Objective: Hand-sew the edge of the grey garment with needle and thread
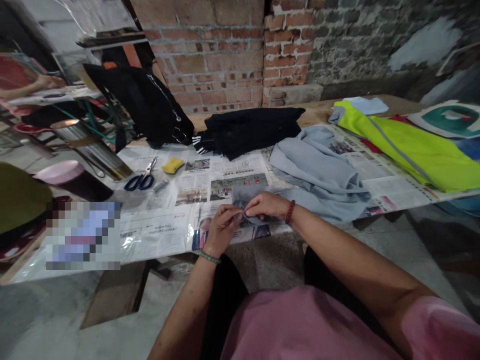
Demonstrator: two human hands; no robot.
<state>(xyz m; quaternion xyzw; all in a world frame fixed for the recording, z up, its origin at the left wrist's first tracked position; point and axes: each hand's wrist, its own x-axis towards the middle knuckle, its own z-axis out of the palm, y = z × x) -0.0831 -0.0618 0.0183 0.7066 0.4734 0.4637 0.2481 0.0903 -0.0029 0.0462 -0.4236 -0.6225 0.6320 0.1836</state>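
Note:
A light grey cloth garment lies bunched on the newspaper, one part stretching down to the table's front edge. My right hand, with a red bead bracelet on the wrist, pinches the near end of this cloth between thumb and fingers. Close against it, fingertips almost touching, my left hand is closed in a pinch too; what sits between its fingers is too small to make out. Dark-handled scissors and a yellow sponge lie left of my hands.
Plastic-covered newspaper covers the table. Behind are a black bag and folded black cloth. A steel flask and pink-lidded cup stand left. At right lie a yellow-green garment and an iron. Another person sits far left.

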